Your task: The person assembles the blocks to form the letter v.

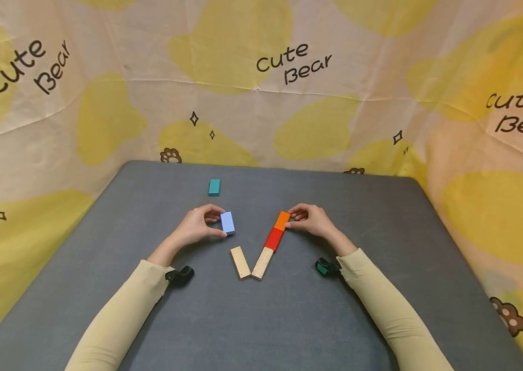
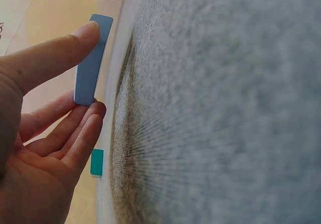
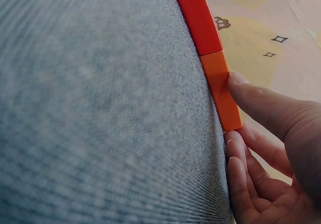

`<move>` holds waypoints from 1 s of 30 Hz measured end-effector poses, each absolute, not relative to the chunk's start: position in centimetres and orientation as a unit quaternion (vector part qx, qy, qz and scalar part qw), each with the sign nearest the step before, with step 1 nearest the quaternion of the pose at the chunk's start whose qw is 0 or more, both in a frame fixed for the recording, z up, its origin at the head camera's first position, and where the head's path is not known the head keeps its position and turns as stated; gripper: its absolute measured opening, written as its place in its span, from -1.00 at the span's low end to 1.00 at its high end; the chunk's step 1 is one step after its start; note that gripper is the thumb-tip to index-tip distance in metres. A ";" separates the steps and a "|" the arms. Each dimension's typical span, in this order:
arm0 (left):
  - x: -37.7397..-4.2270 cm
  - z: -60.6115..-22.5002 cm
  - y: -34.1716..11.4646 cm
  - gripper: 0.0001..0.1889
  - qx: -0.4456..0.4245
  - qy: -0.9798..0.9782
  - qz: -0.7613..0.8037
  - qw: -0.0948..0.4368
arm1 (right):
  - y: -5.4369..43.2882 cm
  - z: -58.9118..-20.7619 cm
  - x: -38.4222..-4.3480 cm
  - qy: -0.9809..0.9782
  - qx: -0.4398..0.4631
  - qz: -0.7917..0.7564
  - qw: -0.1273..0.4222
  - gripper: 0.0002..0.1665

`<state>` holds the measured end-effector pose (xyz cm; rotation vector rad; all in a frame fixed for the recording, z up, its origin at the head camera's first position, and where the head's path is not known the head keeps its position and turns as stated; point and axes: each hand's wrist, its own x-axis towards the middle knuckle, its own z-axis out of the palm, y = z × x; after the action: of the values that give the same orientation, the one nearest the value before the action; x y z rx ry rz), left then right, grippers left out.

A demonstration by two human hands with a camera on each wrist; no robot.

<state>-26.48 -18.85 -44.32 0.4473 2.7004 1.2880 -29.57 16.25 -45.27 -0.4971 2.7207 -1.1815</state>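
My left hand point(image 1: 196, 225) pinches a light blue block point(image 1: 227, 223) between thumb and fingers. In the left wrist view that block point(image 2: 94, 61) is held off the grey table surface. My right hand point(image 1: 313, 220) holds an orange block point(image 1: 282, 220) that lies on the table, with the thumb at its side and fingertips at its far end point(image 3: 229, 118). A red block point(image 1: 274, 239) meets the orange one end to end. Below it a plain wooden block point(image 1: 262, 263) continues the slanted line. Another plain wooden block point(image 1: 240, 262) leans the other way, their near ends meeting in a V.
A teal block point(image 1: 214, 187) lies by itself toward the back of the grey table point(image 1: 261, 324). Behind the table hangs a yellow-patterned cloth point(image 1: 238, 46). Each sleeve has a dark wrist camera at its cuff, like the one on the left point(image 1: 180, 276).
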 end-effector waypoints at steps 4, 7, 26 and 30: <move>-26.2 -44.2 -18.8 -0.34 0.147 0.891 0.425 0.061 | 16.3 -45.3 -29.6 0.902 -0.161 -0.394 0.069 -0.50; -26.0 -44.1 -18.8 -0.34 0.144 0.891 0.425 0.064 | 16.3 -45.3 -29.6 0.902 -0.160 -0.396 0.068 -0.50; -24.9 -44.1 -18.5 -0.36 0.137 0.898 0.415 0.060 | 16.2 -45.3 -29.7 0.901 -0.164 -0.397 0.065 -0.50; -24.6 -44.1 -18.3 -0.36 0.132 0.900 0.411 0.057 | 16.2 -45.4 -29.7 0.900 -0.164 -0.398 0.066 -0.50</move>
<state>-24.64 -18.27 -44.13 0.3998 2.7296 1.2448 -29.70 16.21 -45.45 -0.4943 2.7162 -1.2002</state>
